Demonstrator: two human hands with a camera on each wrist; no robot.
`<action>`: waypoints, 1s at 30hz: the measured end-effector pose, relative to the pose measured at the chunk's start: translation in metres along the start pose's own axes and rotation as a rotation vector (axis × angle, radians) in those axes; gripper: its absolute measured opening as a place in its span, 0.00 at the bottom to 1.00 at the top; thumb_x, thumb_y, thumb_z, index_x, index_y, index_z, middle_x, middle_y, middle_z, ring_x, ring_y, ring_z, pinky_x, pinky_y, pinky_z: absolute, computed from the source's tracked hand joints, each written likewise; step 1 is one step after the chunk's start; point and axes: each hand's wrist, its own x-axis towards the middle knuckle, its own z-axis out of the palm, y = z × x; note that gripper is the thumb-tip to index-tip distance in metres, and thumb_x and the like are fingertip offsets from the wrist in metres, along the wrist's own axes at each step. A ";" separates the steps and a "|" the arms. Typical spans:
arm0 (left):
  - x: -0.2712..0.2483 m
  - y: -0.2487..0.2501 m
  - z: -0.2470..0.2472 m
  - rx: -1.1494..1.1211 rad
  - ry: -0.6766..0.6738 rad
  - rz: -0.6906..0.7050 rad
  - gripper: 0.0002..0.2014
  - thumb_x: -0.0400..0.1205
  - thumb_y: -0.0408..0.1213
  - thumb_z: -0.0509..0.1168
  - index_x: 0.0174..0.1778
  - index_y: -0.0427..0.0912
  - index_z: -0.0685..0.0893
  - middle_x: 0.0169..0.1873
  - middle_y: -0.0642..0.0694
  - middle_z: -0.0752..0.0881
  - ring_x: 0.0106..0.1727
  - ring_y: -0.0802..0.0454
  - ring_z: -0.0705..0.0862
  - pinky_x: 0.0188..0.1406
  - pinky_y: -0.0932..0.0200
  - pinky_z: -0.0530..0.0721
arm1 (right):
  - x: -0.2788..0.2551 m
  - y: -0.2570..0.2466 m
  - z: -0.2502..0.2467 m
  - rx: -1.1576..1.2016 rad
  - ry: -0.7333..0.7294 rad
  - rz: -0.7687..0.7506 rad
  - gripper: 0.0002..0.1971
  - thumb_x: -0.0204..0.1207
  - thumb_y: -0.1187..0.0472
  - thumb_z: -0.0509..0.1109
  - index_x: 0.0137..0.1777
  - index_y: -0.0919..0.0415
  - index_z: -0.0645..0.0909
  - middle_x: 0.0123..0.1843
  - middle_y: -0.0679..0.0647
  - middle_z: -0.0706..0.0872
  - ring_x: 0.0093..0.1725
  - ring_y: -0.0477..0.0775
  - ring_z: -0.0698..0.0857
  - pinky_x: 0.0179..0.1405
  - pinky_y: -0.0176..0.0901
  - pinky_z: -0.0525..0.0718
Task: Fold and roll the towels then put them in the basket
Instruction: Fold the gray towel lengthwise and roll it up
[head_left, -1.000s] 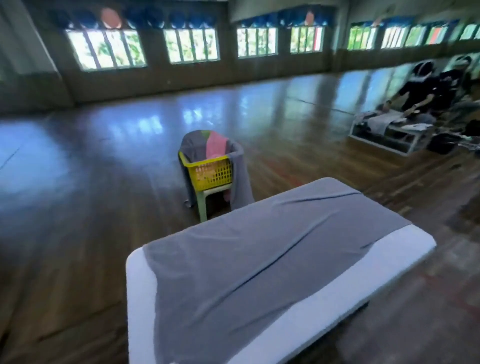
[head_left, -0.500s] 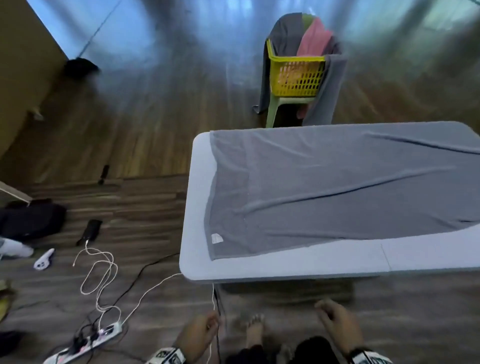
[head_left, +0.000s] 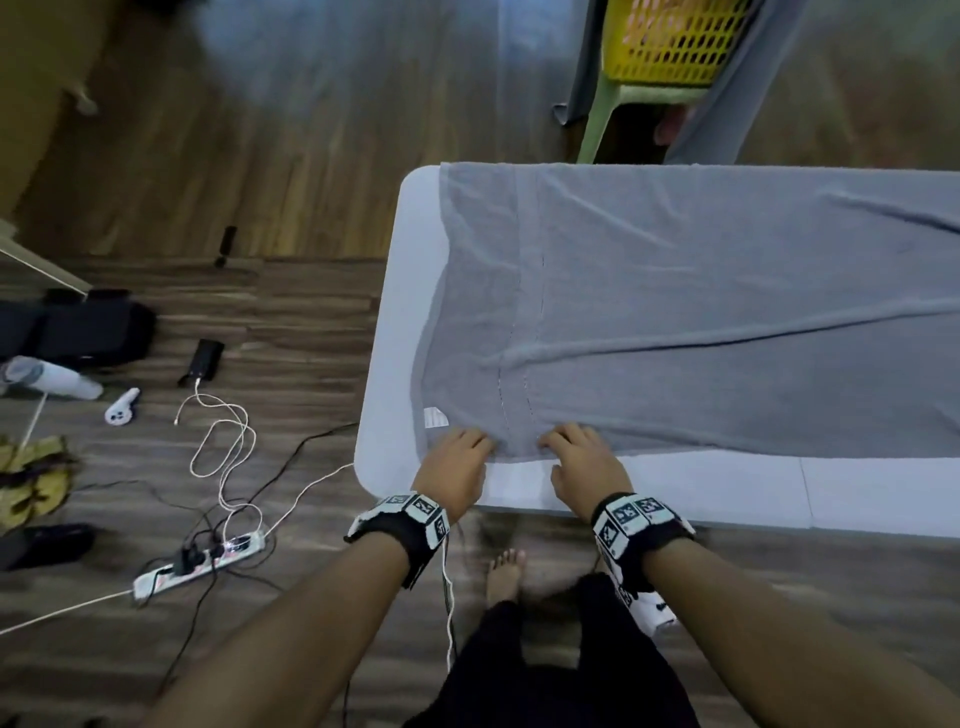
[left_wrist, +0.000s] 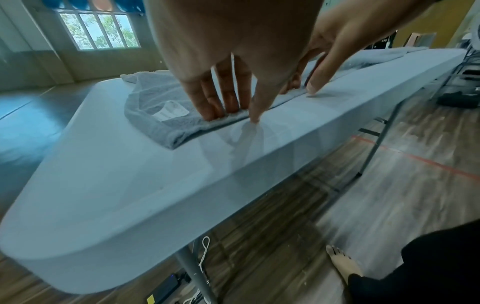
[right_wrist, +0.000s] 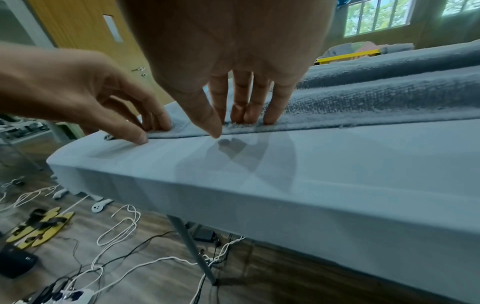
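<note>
- Here, grey towel (head_left: 727, 312) lies spread flat on the white table (head_left: 389, 364), terry texture, a few long creases, two stitched lines across it close to its left end, white label (head_left: 435, 417) at the near-left corner.
- Towel's long axis runs along the table's length, left to right in the head view; right end runs out of frame, so full length cannot be told.
- Left hand (head_left: 457, 467) sits on the towel's near edge just right of the label: fingers extended, fingertips (left_wrist: 218, 111) pressing the hem, thumb tip on bare table beside the hem; nothing is gripped.
- Right hand (head_left: 584, 462) is just beside the left one on the same near edge: fingers (right_wrist: 249, 111) straight, tips on the cloth, thumb on the table just off the hem; also no grip.
- Bare strips of table show along the towel's near edge and left end; far edge of the towel lies at the table's far rim.
- Yellow basket (head_left: 670, 47) sits on a green chair (head_left: 597, 124) beyond the table's far side, grey cloth draped over the chair.
- On the floor left of the table: power strip (head_left: 197, 564), white cables, black bag.
</note>
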 end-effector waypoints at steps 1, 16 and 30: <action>0.001 0.000 0.000 0.004 0.010 0.017 0.18 0.66 0.24 0.71 0.51 0.40 0.86 0.46 0.43 0.86 0.47 0.41 0.84 0.46 0.54 0.82 | 0.000 0.000 0.001 -0.018 0.015 -0.013 0.21 0.60 0.74 0.74 0.53 0.59 0.85 0.52 0.56 0.84 0.52 0.64 0.81 0.50 0.54 0.83; 0.001 0.010 -0.030 -0.052 0.049 -0.045 0.06 0.74 0.27 0.64 0.43 0.36 0.85 0.39 0.41 0.84 0.42 0.39 0.82 0.35 0.50 0.82 | -0.008 0.034 -0.022 0.005 0.086 0.072 0.13 0.68 0.69 0.74 0.52 0.57 0.86 0.50 0.55 0.84 0.53 0.62 0.82 0.52 0.56 0.81; -0.037 0.020 -0.037 -0.111 0.035 -0.004 0.04 0.72 0.31 0.63 0.39 0.41 0.81 0.35 0.46 0.81 0.38 0.45 0.79 0.35 0.54 0.78 | -0.085 0.084 -0.050 0.109 0.178 0.106 0.08 0.72 0.67 0.75 0.48 0.56 0.90 0.43 0.51 0.86 0.44 0.56 0.84 0.44 0.47 0.82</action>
